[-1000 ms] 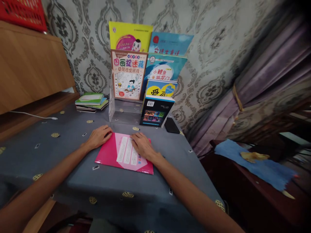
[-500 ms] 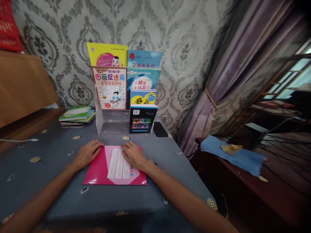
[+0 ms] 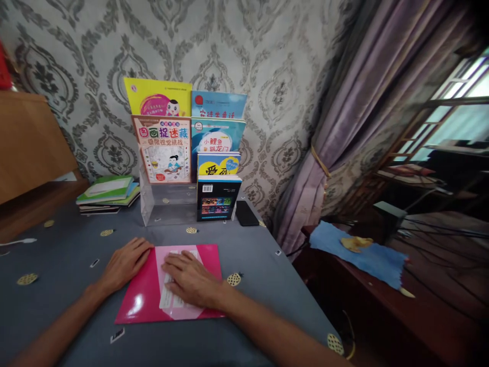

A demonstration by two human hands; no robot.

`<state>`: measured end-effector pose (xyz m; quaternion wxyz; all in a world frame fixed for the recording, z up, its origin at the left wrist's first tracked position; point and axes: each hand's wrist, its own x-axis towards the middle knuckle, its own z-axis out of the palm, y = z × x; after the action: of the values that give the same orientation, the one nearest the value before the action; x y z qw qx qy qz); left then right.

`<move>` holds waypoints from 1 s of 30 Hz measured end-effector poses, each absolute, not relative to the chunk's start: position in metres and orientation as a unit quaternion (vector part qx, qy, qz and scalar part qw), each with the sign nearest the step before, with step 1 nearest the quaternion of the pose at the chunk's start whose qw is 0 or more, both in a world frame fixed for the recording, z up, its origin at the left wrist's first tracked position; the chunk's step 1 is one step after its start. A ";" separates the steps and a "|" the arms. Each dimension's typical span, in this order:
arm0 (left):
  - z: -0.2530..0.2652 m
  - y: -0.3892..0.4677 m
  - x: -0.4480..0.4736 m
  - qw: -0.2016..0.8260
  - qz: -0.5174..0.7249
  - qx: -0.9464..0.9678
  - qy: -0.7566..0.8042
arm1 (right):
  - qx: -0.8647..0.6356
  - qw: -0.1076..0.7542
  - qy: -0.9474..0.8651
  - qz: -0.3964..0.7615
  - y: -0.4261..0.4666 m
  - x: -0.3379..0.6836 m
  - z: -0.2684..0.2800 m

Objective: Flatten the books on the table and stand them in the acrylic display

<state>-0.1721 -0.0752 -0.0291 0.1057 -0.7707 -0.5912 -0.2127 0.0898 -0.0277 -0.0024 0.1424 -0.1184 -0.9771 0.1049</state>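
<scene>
A pink book (image 3: 143, 293) lies flat on the table in front of me, with a pale pink panel of white text boxes across its middle. My left hand (image 3: 125, 262) rests at its far left corner, fingers stretched out and touching the edge. Across the middle of the cover lies my right hand (image 3: 189, 280), palm down with its fingers extended, hiding part of the text. Beyond the book stands a clear book rack (image 3: 171, 211) with several picture books in it, among them a brown-bordered one (image 3: 165, 158) and a black one (image 3: 217, 201).
A stack of books (image 3: 109, 193) lies left of the rack, and a black phone-like slab (image 3: 246, 213) lies to its right. The table (image 3: 260, 285) has a dark patterned cloth. At right, a blue cloth (image 3: 359, 255) lies on a dark red surface beside a curtain (image 3: 324, 132).
My right hand has slid left and nearer over the pink book, from its far right part to the middle. The left hand stays at the corner. The camera view has shifted slightly.
</scene>
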 end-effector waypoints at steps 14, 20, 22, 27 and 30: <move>-0.029 -0.077 -0.166 0.192 -0.169 -0.771 -0.584 | -0.099 0.097 -0.984 0.110 -0.017 0.082 0.009; -0.023 -0.080 -0.161 0.190 -0.142 -0.771 -0.591 | -0.121 0.102 -0.978 0.135 -0.028 0.060 -0.003; -0.022 -0.081 -0.160 0.183 -0.134 -0.770 -0.597 | -0.125 0.109 -0.976 0.141 -0.029 0.060 -0.006; -0.021 -0.081 -0.160 0.182 -0.114 -0.771 -0.599 | -0.166 0.084 -0.972 0.147 -0.025 0.075 -0.001; -0.017 -0.082 -0.160 0.178 -0.106 -0.773 -0.599 | -0.212 0.058 -0.963 0.154 -0.019 0.093 0.003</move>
<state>-0.1597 -0.0816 -0.0175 0.1783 -0.7735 -0.5989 -0.1061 0.0931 -0.0186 0.0030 0.0582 -0.2123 -0.9632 0.1542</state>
